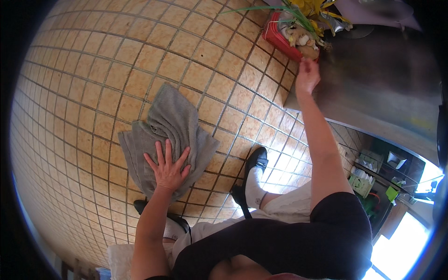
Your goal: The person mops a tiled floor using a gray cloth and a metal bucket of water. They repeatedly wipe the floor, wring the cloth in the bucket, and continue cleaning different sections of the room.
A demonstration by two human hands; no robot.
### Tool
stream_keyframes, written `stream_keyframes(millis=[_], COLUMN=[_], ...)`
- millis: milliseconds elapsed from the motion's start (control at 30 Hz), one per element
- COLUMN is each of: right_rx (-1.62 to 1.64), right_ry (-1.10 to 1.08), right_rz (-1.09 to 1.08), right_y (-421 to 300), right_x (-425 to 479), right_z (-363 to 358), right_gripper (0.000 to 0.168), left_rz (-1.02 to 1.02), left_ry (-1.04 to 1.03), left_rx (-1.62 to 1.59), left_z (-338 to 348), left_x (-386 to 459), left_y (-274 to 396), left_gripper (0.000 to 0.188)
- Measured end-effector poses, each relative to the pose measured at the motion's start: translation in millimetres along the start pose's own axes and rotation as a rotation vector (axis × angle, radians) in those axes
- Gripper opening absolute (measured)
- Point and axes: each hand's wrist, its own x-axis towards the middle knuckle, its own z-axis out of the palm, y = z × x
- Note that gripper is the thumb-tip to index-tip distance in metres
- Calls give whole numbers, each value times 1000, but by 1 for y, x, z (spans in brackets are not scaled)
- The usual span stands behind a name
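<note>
My left hand (169, 173) presses flat on a crumpled grey towel (175, 112), its fingers spread wide. The towel lies on the tiled floor (140, 70), partly folded over itself. Stretched forward to the right, my right hand (308, 77) has its fingers curled at the near corner of a red plastic basket (285, 43). Blur hides whether those fingers grip the rim or only touch it. Inside the basket are green onion stalks (304, 17), pale bulbs that look like garlic (302, 40) and a brownish root vegetable (309, 52).
A metal cabinet panel (371, 70) stands along the right, beside the basket. Yellow and silver wrapping (311, 7) sticks out over the basket. My black shoe (257, 159) is on the floor between my arms. Shelves with small items (364, 175) are farther right.
</note>
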Motion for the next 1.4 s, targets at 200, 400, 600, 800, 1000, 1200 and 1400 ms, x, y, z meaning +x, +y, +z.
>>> stream_keyframes(millis=[200,400,600,800,1000,1200,1400], right_rx=[74,-9,-141,-219,-310,-303,255], right_ry=[-304,-466,-486,-560,-683,-616,-182], right_rz=[132,141,-52,-108,-164,-208,100], right_y=[5,4,-16,-25,-25,-20,-4], right_x=[-34,-29,-21,-5,3,-6,46], right_z=[36,61,63,70,73,48,-13], right_gripper=[25,30,29,14,14,21,16], left_rz=[12,39,-2,7,4,13,7], left_ry=[-7,11,9,18,13,20,22], left_rx=[-4,8,3,22,3,-31,-40], left_z=[2,3,2,1,2,1,-8], left_x=[1,3,3,4,4,7,1], left_y=[1,-2,-1,-3,0,3,-2], left_gripper=[63,63,63,62,62,64,68])
